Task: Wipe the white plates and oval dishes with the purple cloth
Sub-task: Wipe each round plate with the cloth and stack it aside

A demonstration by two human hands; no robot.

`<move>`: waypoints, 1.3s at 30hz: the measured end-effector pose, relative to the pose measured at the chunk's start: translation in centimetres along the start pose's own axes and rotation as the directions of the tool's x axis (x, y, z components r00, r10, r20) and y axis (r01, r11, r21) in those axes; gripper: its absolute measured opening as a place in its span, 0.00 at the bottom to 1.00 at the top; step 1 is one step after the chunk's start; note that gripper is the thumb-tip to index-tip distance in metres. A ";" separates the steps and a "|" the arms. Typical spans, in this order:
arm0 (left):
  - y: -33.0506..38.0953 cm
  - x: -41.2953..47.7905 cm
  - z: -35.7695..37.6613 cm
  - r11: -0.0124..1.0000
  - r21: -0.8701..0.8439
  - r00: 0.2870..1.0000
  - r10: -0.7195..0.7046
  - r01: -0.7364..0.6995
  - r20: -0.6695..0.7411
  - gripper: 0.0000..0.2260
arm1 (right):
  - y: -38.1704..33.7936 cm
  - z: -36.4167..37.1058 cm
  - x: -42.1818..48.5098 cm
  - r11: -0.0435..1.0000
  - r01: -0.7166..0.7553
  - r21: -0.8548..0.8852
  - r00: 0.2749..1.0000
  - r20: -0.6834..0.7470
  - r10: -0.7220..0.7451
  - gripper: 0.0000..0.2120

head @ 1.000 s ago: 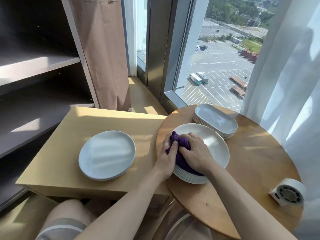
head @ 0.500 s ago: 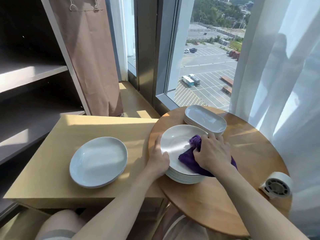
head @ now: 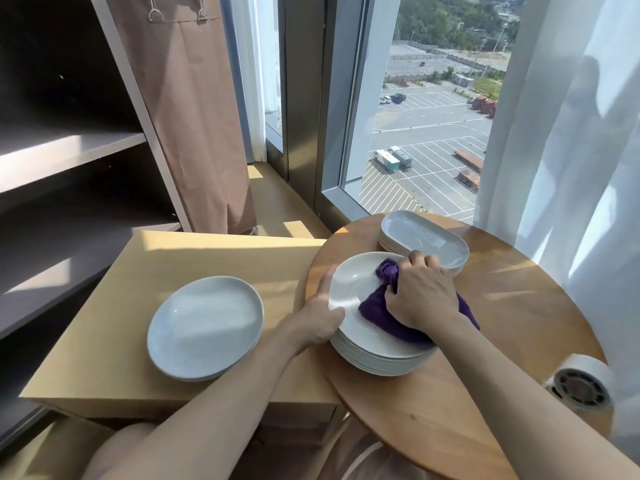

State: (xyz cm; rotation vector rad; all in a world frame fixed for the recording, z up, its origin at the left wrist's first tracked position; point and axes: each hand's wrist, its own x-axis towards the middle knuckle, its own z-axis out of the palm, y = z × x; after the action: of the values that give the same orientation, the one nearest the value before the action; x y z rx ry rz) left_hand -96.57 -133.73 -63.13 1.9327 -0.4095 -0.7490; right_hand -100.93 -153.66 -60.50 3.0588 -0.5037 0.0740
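A stack of several white round plates [head: 353, 285] stands on the round wooden table [head: 485, 358]. My right hand [head: 420, 292] grips the bunched purple cloth [head: 375, 308] and presses it onto the right half of the top plate. My left hand [head: 320, 315] holds that plate's left rim, thumb on top. A stack of white oval dishes [head: 420, 237] sits just behind, close to my right knuckles. A small stack of white plates [head: 204, 327] lies on the light wooden box [head: 114, 323] to the left.
A white roll-shaped device [head: 581, 382] sits at the table's right edge. White sheer curtain [head: 571, 168] hangs at right, a window behind the table. Dark shelving [head: 69, 150] and a brown curtain [head: 194, 116] stand at left.
My right hand moved the cloth from the plate's left side across to its right side. My left hand left the cloth and now holds the plate's left rim.
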 end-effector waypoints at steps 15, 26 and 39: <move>0.3 0.1 0.3 0.953 -0.303 1.000 0.009 -0.007 0.004 0.40 | -5.9 1.1 -0.8 0.968 0.086 0.234 0.996 0.012 -0.091 0.23; -0.2 0.6 0.7 0.940 -0.339 1.000 -0.022 0.021 0.000 0.25 | -4.9 0.0 -2.5 0.937 0.155 0.314 0.974 0.110 -0.198 0.19; -1.4 1.7 1.1 1.000 -0.031 0.993 -0.005 0.001 -0.115 0.27 | -0.8 -0.9 -4.7 0.999 -0.032 0.040 0.994 0.102 0.028 0.13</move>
State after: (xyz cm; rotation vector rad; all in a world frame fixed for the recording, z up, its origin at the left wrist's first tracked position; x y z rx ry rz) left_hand -96.05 -134.80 -65.26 1.9368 -0.3222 -0.6386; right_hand -105.18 -151.31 -59.94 3.1084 -0.5605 -0.0710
